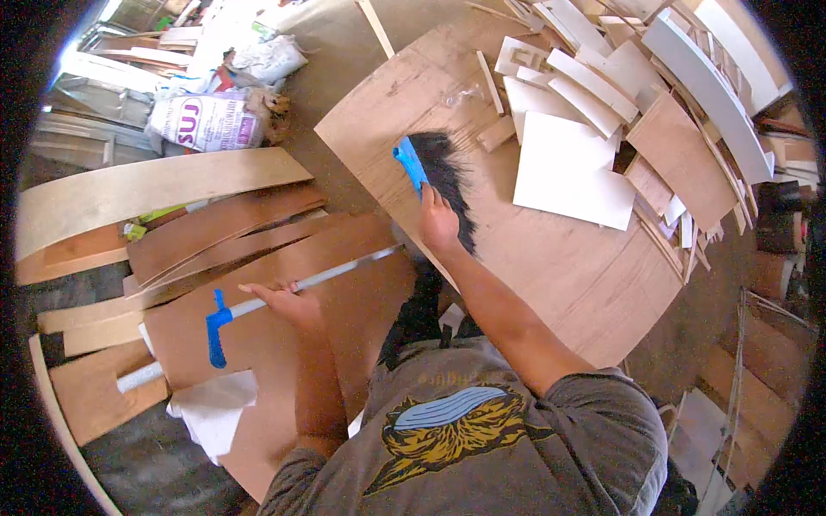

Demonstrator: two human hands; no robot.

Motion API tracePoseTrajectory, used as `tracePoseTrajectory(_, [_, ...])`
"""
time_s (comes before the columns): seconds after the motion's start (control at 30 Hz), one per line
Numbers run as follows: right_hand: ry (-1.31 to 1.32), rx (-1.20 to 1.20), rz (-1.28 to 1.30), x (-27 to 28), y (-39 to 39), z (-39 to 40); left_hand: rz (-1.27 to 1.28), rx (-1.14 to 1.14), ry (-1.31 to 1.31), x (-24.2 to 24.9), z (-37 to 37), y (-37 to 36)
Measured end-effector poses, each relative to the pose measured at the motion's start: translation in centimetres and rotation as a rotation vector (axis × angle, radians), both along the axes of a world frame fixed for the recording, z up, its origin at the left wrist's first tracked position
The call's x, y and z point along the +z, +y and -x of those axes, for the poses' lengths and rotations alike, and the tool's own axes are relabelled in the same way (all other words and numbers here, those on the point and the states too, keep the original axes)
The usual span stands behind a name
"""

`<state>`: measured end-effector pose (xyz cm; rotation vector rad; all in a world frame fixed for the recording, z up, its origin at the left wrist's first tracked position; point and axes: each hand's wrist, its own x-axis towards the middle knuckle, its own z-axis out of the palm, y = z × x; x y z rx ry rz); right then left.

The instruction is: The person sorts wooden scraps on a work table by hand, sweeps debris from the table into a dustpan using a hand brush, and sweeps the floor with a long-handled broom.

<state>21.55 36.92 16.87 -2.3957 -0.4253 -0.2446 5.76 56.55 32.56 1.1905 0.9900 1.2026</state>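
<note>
A printed sack [206,120] and a crumpled white bag [268,58], their contents hidden from where I stand, sit at the upper left as a person's right hand [440,225] grips a black-bristled brush [432,159] with a blue back at the left edge of a broad plywood sheet [533,267]. The left hand [297,303] is wrapped around a silver pole [340,268] with a blue end, over a brown panel [361,301]. Pale offcuts [575,168] lie heaped on the sheet's right side, and long boards [163,185] crowd the grey-brown floor [331,60] at left.
</note>
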Motion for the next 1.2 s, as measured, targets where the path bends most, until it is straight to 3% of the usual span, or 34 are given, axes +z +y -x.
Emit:
tracePoseTrajectory(0.07, [0.144,-0.028,0.072,1.9,0.3,-1.4,0.036,-0.036,-0.001,0.1,-1.7,2.4])
tracePoseTrajectory(0.1, [0.216,-0.047,0.105,2.9,0.4,-2.1,0.175,-0.037,-0.065,0.4,-2.5,4.6])
tracePoseTrajectory(0.17, [-0.019,-0.118,-0.008,4.6,-0.6,-3.9,0.304,-0.050,-0.146,0.3,-4.1,8.0])
tracePoseTrajectory(0.23, [-0.146,-0.138,0.133,5.3,-1.9,-5.3,0.282,-0.081,-0.160,0.2,-5.2,10.6])
tracePoseTrajectory(0.33, [-0.125,-0.176,0.350,2.3,-1.5,-7.5,0.293,-0.009,-0.136,2.1,-7.7,12.4])
tracePoseTrajectory(0.43, [0.043,-0.125,0.402,-1.1,1.0,-8.1,0.245,-0.122,-0.197,0.4,-8.0,16.4])
tracePoseTrajectory(0.53, [0.019,-0.056,0.442,-3.7,5.2,-7.7,0.265,-0.088,-0.201,1.2,-9.5,17.2])
tracePoseTrajectory(0.9, [-0.109,0.080,0.290,-1.1,16.7,-4.1,0.295,-0.002,-0.178,3.1,-10.6,19.1])
tracePoseTrajectory(1.0, [-0.080,0.057,0.221,1.6,15.2,-5.4,0.243,-0.020,-0.142,2.0,-9.8,21.0])
tracePoseTrajectory(1.03, [-0.247,0.059,0.183,2.0,14.1,-6.2,0.223,-0.023,-0.125,2.0,-9.9,21.4])
tracePoseTrajectory(1.2, [-0.176,-0.118,0.138,7.8,8.6,-10.2,0.227,-0.039,-0.219,2.7,-10.5,21.4])
